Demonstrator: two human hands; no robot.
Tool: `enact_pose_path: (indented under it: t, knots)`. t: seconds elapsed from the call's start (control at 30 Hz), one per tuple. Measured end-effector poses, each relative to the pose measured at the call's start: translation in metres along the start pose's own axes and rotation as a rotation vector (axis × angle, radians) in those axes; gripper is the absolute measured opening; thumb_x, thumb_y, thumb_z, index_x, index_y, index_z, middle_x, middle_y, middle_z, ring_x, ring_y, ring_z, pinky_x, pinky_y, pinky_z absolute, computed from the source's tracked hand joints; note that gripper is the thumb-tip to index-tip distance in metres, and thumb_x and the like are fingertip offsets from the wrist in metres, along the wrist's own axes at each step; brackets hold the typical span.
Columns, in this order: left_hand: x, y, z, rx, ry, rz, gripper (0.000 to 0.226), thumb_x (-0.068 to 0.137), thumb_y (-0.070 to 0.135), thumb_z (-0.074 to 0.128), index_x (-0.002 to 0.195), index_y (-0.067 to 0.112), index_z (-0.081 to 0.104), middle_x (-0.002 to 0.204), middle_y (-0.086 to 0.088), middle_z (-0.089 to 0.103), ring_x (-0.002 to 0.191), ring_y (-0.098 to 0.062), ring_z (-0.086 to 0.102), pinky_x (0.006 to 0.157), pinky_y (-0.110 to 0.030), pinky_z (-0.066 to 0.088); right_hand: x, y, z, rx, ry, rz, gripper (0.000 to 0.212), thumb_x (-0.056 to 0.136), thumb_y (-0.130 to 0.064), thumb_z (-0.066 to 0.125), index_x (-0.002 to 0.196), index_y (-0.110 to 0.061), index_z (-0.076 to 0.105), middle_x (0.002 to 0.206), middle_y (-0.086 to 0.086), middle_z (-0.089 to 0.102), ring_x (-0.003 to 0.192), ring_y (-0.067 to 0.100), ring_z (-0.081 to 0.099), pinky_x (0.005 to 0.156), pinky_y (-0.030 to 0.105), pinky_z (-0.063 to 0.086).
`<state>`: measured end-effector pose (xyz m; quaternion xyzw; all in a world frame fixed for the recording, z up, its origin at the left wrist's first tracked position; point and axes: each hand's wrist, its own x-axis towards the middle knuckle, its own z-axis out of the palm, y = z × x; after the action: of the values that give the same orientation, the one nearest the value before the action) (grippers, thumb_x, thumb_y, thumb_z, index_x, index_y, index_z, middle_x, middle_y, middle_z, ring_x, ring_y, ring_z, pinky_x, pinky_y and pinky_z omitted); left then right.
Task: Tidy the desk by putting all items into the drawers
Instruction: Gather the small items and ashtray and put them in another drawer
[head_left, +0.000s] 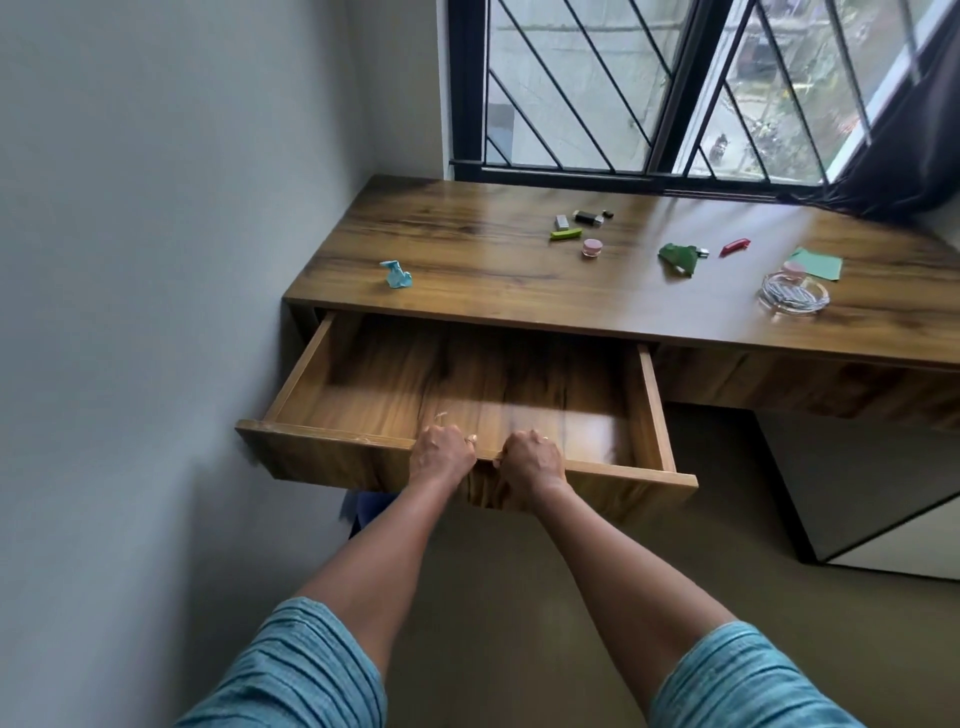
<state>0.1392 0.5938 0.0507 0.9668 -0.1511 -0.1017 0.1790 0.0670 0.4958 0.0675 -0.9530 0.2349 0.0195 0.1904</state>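
The wooden desk's left drawer (332, 457) stands pulled out, and nothing lies inside it. My left hand (441, 454) and my right hand (530, 460) both grip the top edge of its front panel, side by side. On the desk top (467, 249) lie a blue paper figure (397, 275), a green pen-like piece (566, 234), a grey eraser (561, 222), a black lighter (589, 217), a small pink jar (592, 247), a crumpled green paper (678, 257), a red clip (735, 246), green paper sheets (818, 265) and a glass ashtray (792, 296).
A second drawer front (805, 384) to the right is closed. The wall (156, 260) runs close along the left side of the desk. A barred window (623, 88) and a dark curtain (909, 145) are behind the desk. A white cabinet (883, 493) stands under its right part.
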Motion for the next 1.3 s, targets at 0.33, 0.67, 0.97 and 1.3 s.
enact_pose_path:
  t: [0.33,0.67,0.97,1.3]
  knots:
    - [-0.043,-0.005,-0.003,-0.02,0.015,-0.09,0.02,0.095,0.029,0.052,0.103,0.014,0.062,0.089,-0.003,0.059,0.076,-0.014,0.058,0.059,-0.022,0.044,-0.038,0.006,-0.005,0.0,-0.071,-0.108,0.023,0.095,-0.025,0.051,0.111,-0.011,0.06,0.107,0.008,0.059,0.09,0.021,0.061,0.076,0.028,0.051]
    - [-0.092,-0.017,-0.002,-0.036,-0.024,-0.14,0.023,0.094,0.03,0.055,0.104,0.011,0.065,0.097,-0.006,0.064,0.082,-0.015,0.062,0.063,-0.023,0.048,-0.08,0.011,0.004,0.008,-0.124,-0.168,0.02,0.092,-0.032,0.055,0.103,-0.017,0.063,0.096,0.002,0.064,0.072,0.011,0.055,0.06,0.022,0.048]
    - [-0.132,-0.025,0.0,-0.026,-0.004,-0.177,0.025,0.093,0.031,0.056,0.104,0.01,0.064,0.094,-0.006,0.061,0.082,-0.017,0.062,0.066,-0.025,0.052,-0.113,0.014,0.011,0.029,-0.143,-0.177,0.021,0.094,-0.032,0.052,0.102,-0.017,0.064,0.095,0.003,0.067,0.072,0.014,0.061,0.059,0.024,0.048]
    - [-0.156,-0.021,-0.008,0.056,-0.047,-0.175,0.022,0.094,0.028,0.055,0.105,0.01,0.062,0.089,-0.004,0.057,0.076,-0.014,0.056,0.058,-0.023,0.041,-0.143,0.016,0.013,0.044,-0.145,-0.194,0.02,0.095,-0.026,0.051,0.103,-0.014,0.063,0.09,0.003,0.061,0.069,0.015,0.055,0.059,0.024,0.043]
